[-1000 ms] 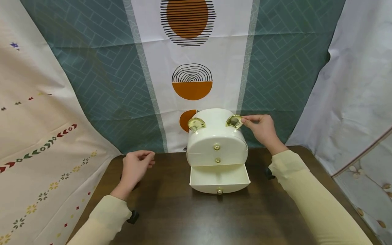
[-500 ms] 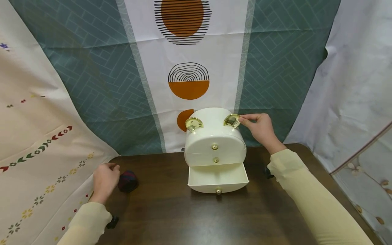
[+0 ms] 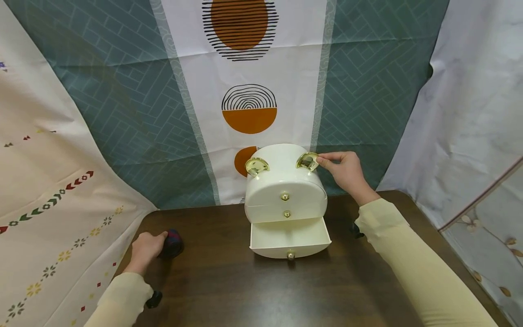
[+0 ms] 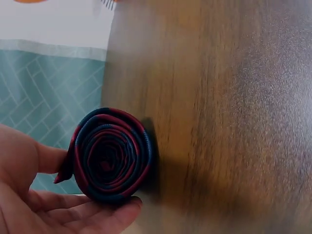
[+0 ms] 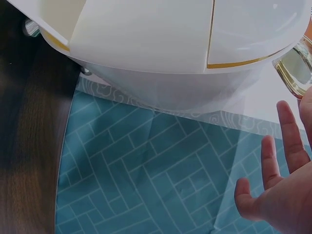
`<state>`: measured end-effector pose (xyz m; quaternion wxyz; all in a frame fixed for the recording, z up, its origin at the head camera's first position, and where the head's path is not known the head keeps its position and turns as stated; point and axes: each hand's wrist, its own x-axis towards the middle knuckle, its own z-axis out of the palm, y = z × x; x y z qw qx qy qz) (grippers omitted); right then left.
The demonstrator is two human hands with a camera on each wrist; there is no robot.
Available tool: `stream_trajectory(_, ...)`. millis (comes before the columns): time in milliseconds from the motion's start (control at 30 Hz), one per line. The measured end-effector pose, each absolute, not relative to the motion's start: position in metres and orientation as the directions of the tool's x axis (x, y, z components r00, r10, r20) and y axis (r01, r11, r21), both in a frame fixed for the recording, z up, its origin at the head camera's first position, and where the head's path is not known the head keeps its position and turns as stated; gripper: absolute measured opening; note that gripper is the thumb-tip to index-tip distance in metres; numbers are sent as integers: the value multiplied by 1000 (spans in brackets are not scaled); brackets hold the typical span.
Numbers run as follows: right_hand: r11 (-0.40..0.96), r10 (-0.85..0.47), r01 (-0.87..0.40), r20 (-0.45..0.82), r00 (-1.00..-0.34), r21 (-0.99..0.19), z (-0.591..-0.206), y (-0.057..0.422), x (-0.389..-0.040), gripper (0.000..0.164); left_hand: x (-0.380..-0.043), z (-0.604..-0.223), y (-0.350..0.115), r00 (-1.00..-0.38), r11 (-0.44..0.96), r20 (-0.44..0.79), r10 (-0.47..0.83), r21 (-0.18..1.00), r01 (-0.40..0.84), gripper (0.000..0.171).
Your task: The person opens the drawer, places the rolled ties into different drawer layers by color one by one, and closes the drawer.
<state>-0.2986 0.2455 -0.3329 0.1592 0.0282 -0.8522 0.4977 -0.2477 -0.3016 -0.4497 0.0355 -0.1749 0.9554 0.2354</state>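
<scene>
At the table's left side, my left hand (image 3: 148, 247) holds a rolled-up necktie (image 4: 112, 156), dark blue and red. The left wrist view shows the thumb at one side of the roll and the fingers along another. The roll (image 3: 173, 244) appears to rest on the table. My right hand (image 3: 345, 171) pinches the right gold ear-shaped piece (image 3: 307, 161) on top of a cream drawer box (image 3: 286, 202). Its other fingers (image 5: 269, 161) are spread in the right wrist view. The box's bottom drawer (image 3: 290, 234) is pulled out, with nothing seen inside.
A matching gold ear-shaped piece (image 3: 257, 166) sits on the box's left. Small gold knobs (image 3: 284, 196) mark the drawer fronts. The brown wooden table (image 3: 229, 290) meets a hanging patterned cloth (image 3: 180, 181) behind, with more cloth at both sides.
My left hand has moved left from above the table and come down onto the rolled necktie. The right hand stays at the gold ear. The head view has shifted slightly.
</scene>
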Motion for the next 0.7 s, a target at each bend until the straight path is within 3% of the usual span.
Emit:
stream_trajectory(200, 514, 108, -199, 293, -950, -835, -332, 245, -298, 42, -248, -456, -302, -932, 789, -151, -331, 497, -361, 79)
stream_trajectory(500, 520, 121, -190, 292, -949, -833, -332, 246, -297, 43, -247, -457, -302, -898, 592, -354, -262, 675, -439, 102)
stream_trajectory(700, 515, 128, -169, 271, -954, -840, -332, 244, -297, 42, -241, -458, -292, -910, 618, -325, -259, 668, -414, 89)
